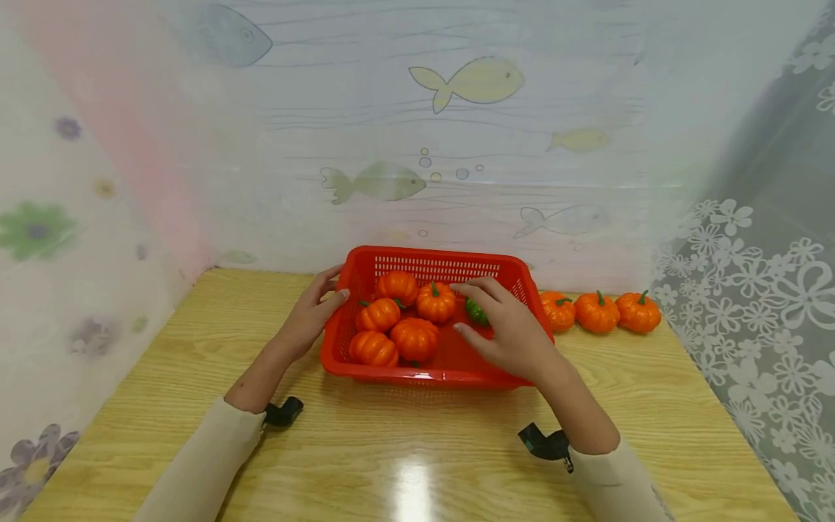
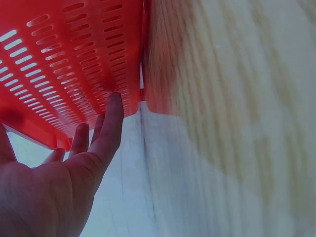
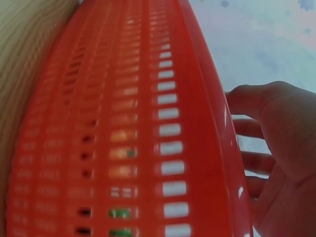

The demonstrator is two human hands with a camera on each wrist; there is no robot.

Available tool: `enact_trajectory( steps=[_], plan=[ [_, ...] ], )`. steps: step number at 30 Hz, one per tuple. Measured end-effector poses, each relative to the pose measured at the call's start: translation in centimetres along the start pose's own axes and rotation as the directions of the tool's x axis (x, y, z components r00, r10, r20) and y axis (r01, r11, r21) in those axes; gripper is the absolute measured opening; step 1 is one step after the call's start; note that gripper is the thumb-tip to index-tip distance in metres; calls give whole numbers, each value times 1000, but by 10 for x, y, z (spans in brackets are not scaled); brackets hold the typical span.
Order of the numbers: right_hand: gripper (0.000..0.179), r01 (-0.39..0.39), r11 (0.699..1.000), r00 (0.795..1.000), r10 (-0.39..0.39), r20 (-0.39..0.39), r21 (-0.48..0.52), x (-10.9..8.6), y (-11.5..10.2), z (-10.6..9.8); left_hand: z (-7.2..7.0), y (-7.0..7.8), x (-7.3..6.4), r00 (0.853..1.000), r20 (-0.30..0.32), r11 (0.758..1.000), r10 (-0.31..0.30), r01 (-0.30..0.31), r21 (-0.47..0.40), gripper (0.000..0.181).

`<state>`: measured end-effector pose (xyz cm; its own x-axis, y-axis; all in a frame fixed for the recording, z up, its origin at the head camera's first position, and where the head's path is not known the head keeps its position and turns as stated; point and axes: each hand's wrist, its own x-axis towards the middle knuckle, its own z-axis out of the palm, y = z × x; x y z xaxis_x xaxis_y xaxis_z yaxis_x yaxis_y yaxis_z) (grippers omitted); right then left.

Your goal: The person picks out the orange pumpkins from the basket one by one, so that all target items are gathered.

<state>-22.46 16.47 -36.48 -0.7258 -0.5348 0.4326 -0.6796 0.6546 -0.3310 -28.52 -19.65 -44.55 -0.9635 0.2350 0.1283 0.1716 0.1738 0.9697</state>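
Observation:
A red slotted basket (image 1: 424,255) stands on the wooden table (image 1: 196,362) and holds several orange toy pumpkins (image 1: 414,338). A small green piece (image 1: 476,312) lies in its right half. My right hand (image 1: 505,326) reaches over the basket's right rim, with fingers loosely curved above the green piece and nothing plainly gripped. The right wrist view shows that hand (image 3: 276,148) beside the basket wall (image 3: 123,98) with an empty palm. My left hand (image 1: 312,313) lies with straight fingers against the basket's left wall. Up close, its fingers (image 2: 111,123) touch the basket (image 2: 74,59).
Three more orange pumpkins (image 1: 596,312) sit in a row on the table right of the basket, near the back. Patterned curtains close in the table at the back and on both sides. Bare wood stretches in front of the basket.

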Motion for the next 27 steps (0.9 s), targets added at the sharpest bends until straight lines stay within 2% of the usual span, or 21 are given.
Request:
enact_trajectory(
  steps=[8,14,21,27],
  plan=[
    [50,11,1000,987,-15,158,29,13,-11,14,-1,-1,4,1000,3,1000,6,-6,-4,63],
    [55,12,998,966,-30,258,68,24,-15,25,-1,0,5,1000,5,1000,1,-1,-4,63],
    [61,-50,998,927,29,373,47,38,-17,41,-1,-1,6,1000,5,1000,4,-4,-5,62],
    [59,-62,997,910,36,413,51,43,-19,50,-1,-1,5,1000,7,1000,-4,4,1,62]
  ],
)
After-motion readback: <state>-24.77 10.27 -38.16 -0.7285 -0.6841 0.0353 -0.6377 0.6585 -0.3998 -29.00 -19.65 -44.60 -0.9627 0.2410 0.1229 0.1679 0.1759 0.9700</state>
